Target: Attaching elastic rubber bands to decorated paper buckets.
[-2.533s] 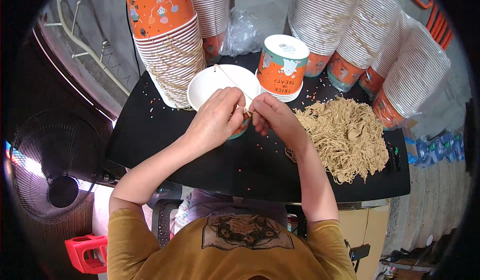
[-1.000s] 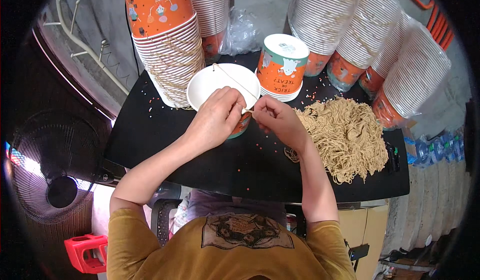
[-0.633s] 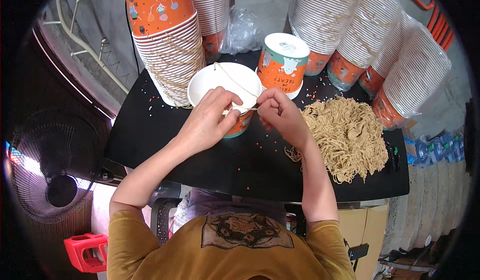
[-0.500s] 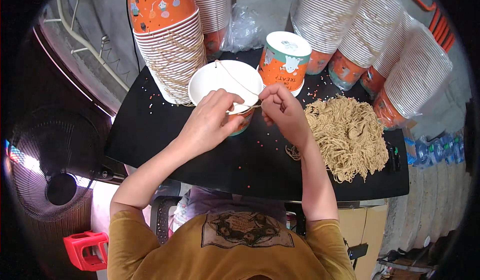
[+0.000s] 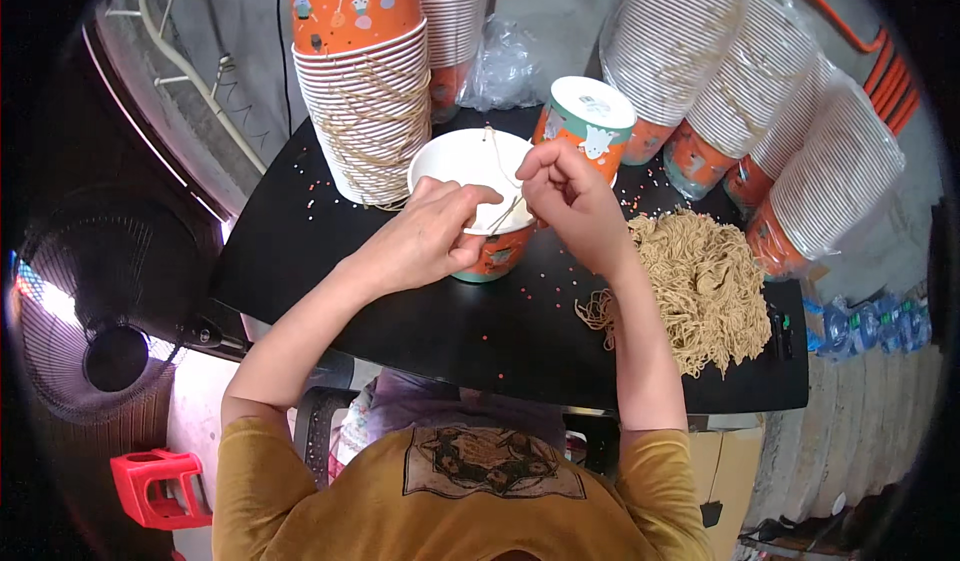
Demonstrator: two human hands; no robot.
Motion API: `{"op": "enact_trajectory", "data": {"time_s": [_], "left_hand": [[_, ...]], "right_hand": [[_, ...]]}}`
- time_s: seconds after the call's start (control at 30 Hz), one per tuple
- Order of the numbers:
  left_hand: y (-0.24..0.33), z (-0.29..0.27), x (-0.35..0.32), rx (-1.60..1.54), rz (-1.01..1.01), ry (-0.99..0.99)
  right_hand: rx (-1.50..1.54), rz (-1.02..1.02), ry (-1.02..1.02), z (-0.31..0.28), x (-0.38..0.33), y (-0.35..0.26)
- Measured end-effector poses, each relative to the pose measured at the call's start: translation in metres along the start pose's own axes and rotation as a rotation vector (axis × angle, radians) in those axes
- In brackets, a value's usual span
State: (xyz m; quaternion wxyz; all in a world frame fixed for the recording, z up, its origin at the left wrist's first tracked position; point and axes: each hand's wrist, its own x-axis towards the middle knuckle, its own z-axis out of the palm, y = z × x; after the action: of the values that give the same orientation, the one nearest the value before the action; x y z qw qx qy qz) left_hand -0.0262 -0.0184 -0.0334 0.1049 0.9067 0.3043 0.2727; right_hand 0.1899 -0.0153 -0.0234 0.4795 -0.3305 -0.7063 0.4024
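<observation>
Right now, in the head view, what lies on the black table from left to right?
Tall stack of orange-and-white paper cups → open white-lined paper cup at both hands → lidded orange-and-teal paper cup → heap of tan noodle-like strings.

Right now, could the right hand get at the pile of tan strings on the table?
Probably yes: the right hand is at the cup, the string pile lies uncovered beside its forearm.

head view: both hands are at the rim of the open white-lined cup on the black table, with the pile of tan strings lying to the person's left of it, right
Not quite. In the head view both hands, left and right, are at the rim of the open cup on the black table, but the pile of tan strings lies to the person's right of it, not the left.
</observation>
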Motion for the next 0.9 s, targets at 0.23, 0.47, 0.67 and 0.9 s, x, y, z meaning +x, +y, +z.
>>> {"op": "enact_trajectory", "data": {"time_s": [0.23, 0.47, 0.67, 0.9], "left_hand": [[-0.014, 0.000, -0.012, 0.055, 0.155, 0.068], [-0.002, 0.006, -0.022, -0.231, -0.072, 0.240], [0.009, 0.019, -0.014, -0.368, -0.166, 0.353], [0.006, 0.033, -0.010, -0.235, -0.119, 0.399]], "right_hand": [[-0.165, -0.099, -0.188, 0.009, 0.022, -0.018], [-0.107, -0.102, -0.250, 0.013, 0.021, -0.026], [-0.072, -0.056, -0.268, 0.013, 0.021, -0.028], [-0.089, -0.219, -0.109, 0.014, 0.021, -0.016]]}}
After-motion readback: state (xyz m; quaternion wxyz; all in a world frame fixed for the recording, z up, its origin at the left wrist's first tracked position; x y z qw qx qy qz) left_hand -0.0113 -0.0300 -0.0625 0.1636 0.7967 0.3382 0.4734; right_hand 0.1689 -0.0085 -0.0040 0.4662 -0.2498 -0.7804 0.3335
